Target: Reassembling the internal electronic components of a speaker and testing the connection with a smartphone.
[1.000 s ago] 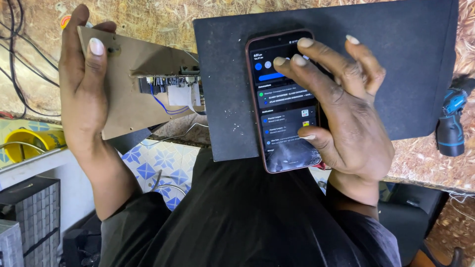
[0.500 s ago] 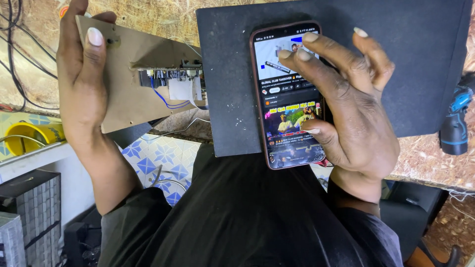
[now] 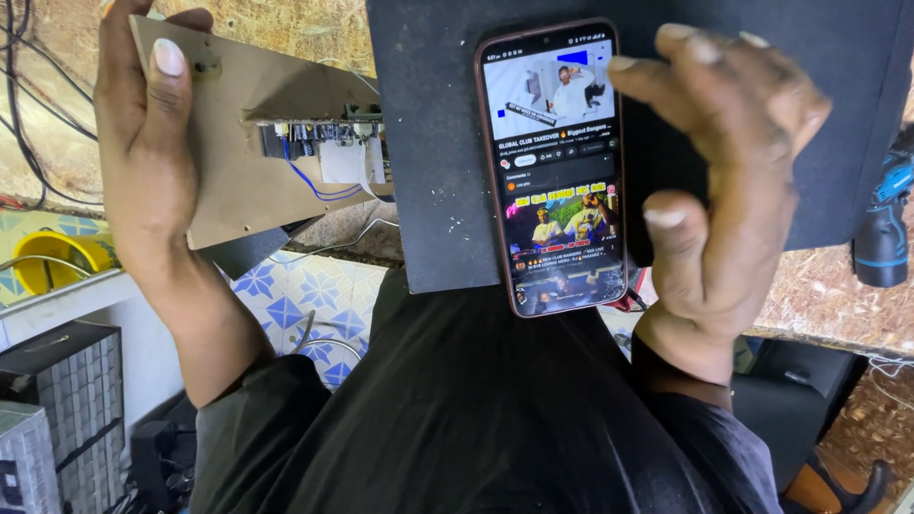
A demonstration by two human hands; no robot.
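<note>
Since the earlier frame, the right hand (image 3: 728, 181) has lifted its fingers off the phone (image 3: 555, 167), and the screen shows a different page of video thumbnails.

In the head view, the right hand hangs beside the phone's right edge, wrist low, fingers (image 3: 666, 214) loosely curled and spread, pinching nothing; whether the palm touches the phone's edge cannot be told. The phone lies face up on a black board (image 3: 428, 143) on the bench (image 3: 828, 305).

The left hand (image 3: 143, 124) is raised with the forearm running up from below, its fingers wrapped around the edge of a tan panel (image 3: 238, 143), thumb pressed flat on its face. Small electronic parts and a blue wire (image 3: 314, 181) sit on the panel. A blue drill (image 3: 881, 228) lies at far right.
</note>
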